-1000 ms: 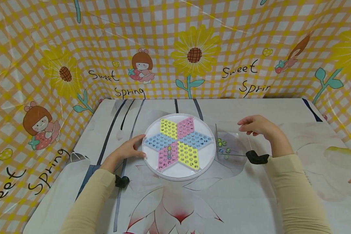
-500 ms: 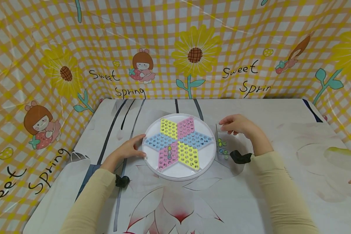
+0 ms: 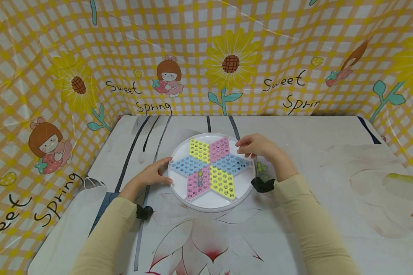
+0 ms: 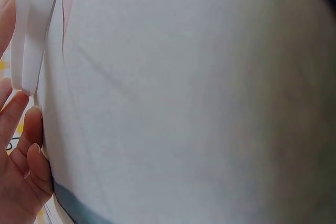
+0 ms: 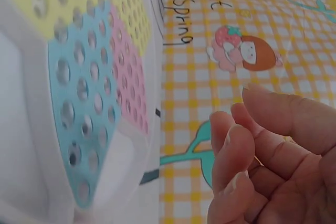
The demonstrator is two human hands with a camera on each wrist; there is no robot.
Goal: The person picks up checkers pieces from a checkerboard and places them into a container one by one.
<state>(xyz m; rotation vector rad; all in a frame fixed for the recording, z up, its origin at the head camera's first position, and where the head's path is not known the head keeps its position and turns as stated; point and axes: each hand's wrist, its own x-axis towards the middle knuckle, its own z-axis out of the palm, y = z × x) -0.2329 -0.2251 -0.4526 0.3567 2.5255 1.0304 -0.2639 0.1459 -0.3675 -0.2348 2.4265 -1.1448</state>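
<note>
A round white Chinese checkers board (image 3: 179, 194) with a pink, yellow and blue star stands mid-table. Several marbles (image 3: 200, 178) line up in its near pink point. At its left rim my left hand (image 3: 150, 175) rests with thumb and fingers spread against the edge; in the left wrist view a fingertip (image 4: 22, 97) touches the rim. My right hand (image 3: 256, 146) hovers over the board's far right edge, thumb and index finger close together, the other fingers curled. No marble shows between them in the right wrist view; I cannot tell whether one is hidden there.
Right of the board, a clear container with several green marbles (image 3: 261, 167) is partly hidden by my right wrist. A patterned cloth (image 3: 189, 103) walls off the table's back and left. White-framed glasses (image 3: 94, 184) lie at the table's left side.
My right hand has moved left, from the right of the clear container across it to the board's right edge. My left hand has stayed at the left rim.
</note>
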